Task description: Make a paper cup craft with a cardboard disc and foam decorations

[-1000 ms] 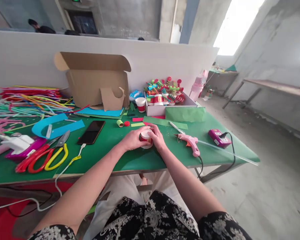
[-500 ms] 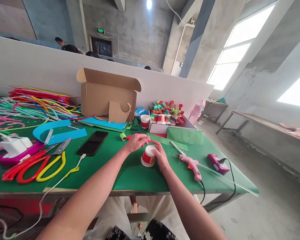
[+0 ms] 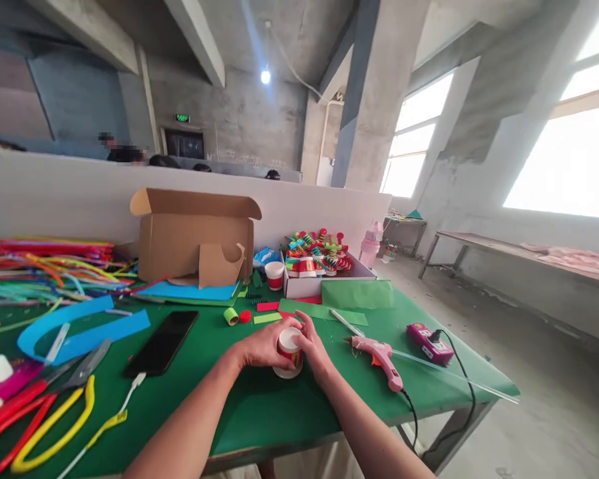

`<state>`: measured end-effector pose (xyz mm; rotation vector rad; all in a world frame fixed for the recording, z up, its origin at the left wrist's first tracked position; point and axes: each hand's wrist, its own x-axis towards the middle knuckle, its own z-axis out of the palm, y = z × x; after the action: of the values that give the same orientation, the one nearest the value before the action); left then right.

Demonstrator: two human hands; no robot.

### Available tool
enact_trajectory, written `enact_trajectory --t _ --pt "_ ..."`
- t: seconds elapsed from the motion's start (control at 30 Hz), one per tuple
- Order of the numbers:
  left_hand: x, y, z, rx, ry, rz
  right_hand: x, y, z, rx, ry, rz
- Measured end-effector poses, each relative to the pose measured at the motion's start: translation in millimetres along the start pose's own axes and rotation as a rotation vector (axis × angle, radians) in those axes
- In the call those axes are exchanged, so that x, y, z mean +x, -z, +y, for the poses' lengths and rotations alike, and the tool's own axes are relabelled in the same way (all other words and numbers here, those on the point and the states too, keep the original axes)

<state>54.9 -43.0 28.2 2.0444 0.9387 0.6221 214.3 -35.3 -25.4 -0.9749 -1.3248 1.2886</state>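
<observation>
A small red and white paper cup (image 3: 289, 351) stands upside down on the green table (image 3: 259, 412), just in front of me. My left hand (image 3: 262, 347) wraps its fingers round the cup's left side. My right hand (image 3: 313, 351) presses against its right side, fingers curled onto it. Beyond the cup lie a red paper strip (image 3: 268, 306), a light green strip (image 3: 267, 319), a small green roll (image 3: 230, 317) and a red cap (image 3: 245, 316).
A pink glue gun (image 3: 377, 354) with its cord lies right of my hands, near a pink power block (image 3: 429, 334). A black phone (image 3: 162, 342), scissors (image 3: 44, 402), blue paper, pipe cleaners, an open cardboard box (image 3: 194, 236) and a white box of finished crafts (image 3: 319, 266) surround them.
My left hand came back from the paper strips and closed on the cup again. The camera tilted upward, so the room's ceiling shows.
</observation>
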Motion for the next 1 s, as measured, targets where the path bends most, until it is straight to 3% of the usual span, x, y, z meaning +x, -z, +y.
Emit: enact_trajectory --t 0.43,0.6,0.73,0.83,0.9,1.0 --pt "-2 0 6 -0.025 0.055 -0.045 -7 0 -7 0.057 0.009 -0.019" --pt "-2 3 2 -0.05 0.045 -0.001 -3 4 -8 0.255 0.001 0.052" --pt "-2 11 -7 -0.183 0.044 0.168 24 5 -11 0.484 -0.048 0.231" --pt "-1 17 -16 -0.338 0.07 0.341 43 4 -9 0.613 -0.118 0.284" --pt "1 19 -20 -0.422 0.047 0.487 48 4 -6 0.675 -0.162 0.226" --pt "5 18 -22 -0.457 -0.045 0.674 44 4 -4 0.736 -0.181 0.025"
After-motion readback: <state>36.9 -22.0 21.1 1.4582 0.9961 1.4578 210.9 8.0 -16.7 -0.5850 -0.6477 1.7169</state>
